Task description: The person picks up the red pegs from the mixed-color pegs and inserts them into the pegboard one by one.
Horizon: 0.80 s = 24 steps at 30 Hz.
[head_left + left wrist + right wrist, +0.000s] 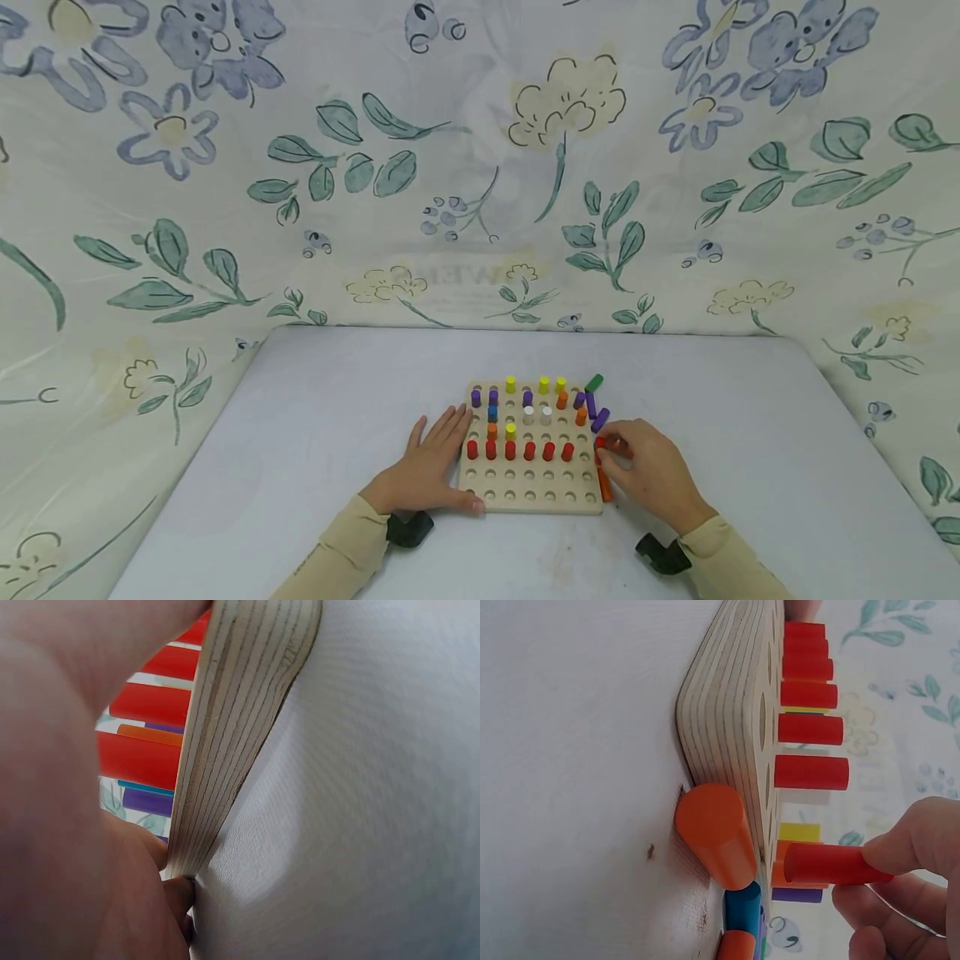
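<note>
A wooden pegboard lies on the white table with coloured pegs standing in several of its holes. Along the board's left side rests my left hand, its fingers stretched out and the thumb at the front left corner. My right hand, just off the right edge, pinches a red peg between thumb and fingers. In the right wrist view this peg is held above the board, clear of its surface. A row of red pegs crosses the board, with the hole at its right end bare.
Loose pegs lie along the board's right edge: an orange peg, a blue peg, a purple peg and a green peg. Yellow pegs and others stand in the back rows. A floral cloth hangs behind the table.
</note>
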{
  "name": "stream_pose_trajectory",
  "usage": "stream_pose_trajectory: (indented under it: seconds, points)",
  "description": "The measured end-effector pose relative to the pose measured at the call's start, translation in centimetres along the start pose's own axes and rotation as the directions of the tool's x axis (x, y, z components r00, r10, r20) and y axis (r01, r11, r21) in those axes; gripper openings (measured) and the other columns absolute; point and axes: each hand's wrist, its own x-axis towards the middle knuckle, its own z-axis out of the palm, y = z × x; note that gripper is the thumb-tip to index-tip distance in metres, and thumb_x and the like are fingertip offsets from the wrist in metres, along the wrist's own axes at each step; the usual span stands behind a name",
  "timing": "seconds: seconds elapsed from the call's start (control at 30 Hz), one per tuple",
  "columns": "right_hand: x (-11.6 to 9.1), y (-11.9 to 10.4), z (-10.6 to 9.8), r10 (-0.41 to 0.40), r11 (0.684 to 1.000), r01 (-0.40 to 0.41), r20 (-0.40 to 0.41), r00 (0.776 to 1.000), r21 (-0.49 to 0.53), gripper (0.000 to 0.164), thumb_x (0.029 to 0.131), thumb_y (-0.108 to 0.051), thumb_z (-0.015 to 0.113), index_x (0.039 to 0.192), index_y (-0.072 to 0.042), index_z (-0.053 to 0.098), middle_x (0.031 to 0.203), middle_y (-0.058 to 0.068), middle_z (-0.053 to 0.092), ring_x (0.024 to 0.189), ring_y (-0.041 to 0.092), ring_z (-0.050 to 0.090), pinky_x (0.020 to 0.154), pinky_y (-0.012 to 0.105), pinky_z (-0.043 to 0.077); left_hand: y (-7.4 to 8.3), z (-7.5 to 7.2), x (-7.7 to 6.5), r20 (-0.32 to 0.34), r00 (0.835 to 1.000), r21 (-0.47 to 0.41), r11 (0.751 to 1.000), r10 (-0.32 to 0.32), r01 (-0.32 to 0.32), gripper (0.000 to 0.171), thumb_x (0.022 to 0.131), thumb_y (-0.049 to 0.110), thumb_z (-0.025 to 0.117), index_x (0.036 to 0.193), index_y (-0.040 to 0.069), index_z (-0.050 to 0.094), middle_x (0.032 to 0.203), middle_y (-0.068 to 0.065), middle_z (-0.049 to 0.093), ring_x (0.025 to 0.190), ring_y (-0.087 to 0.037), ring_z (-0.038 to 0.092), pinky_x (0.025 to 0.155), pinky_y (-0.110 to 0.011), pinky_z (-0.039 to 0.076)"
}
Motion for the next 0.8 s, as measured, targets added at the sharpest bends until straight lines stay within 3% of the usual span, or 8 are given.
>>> stream_pose_trajectory:
  seconds: [0.8]
  points:
    - [0.13, -0.21, 0.17, -0.005, 1.0, 0.005, 0.013, 1.0, 0.013, 0.024, 0.083, -0.012, 0.08, 0.104, -0.008, 0.071, 0.093, 0.002, 0.067, 0.077, 0.01, 0.057, 0.068, 0.027, 0.054, -0.2, 0.12, 0.01, -0.003, 1.0, -0.005, 1.0, 0.008, -0.008, 0.129, 0.073, 0.07, 0.075, 0.161, 0.001, 0.01, 0.168, -0.016, 0.005, 0.155, -0.033, -0.002, 0.116, -0.063, -0.01]
